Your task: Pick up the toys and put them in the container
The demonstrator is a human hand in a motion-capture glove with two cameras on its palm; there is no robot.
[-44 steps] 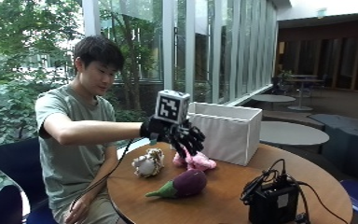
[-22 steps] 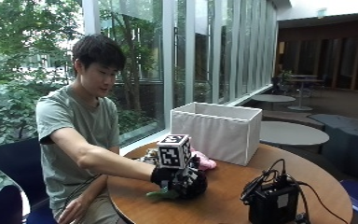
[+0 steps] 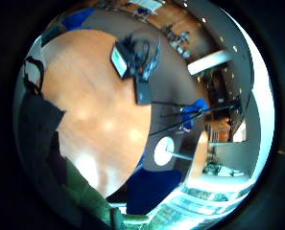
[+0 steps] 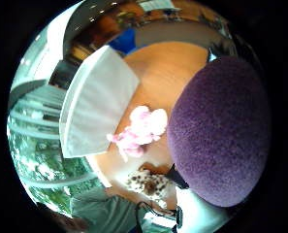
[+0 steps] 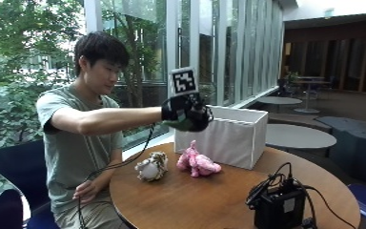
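The gloved right hand [image 5: 184, 113], fingers curled round the purple eggplant toy [image 4: 220, 141], hangs lifted above the table [image 5: 196, 200], with the open white container [image 5: 224, 136] just beyond and below it, toward the window.

Raised right hand [image 5: 184, 113], fingers curled

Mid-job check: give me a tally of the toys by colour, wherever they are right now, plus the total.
Purple: 1, the plush eggplant held in the gloved right hand above the table.
Pink: 1, the pink plush toy on the table in front of the white container.
White with brown spots: 1, the spotted plush toy on the table.
Total: 3 toys.
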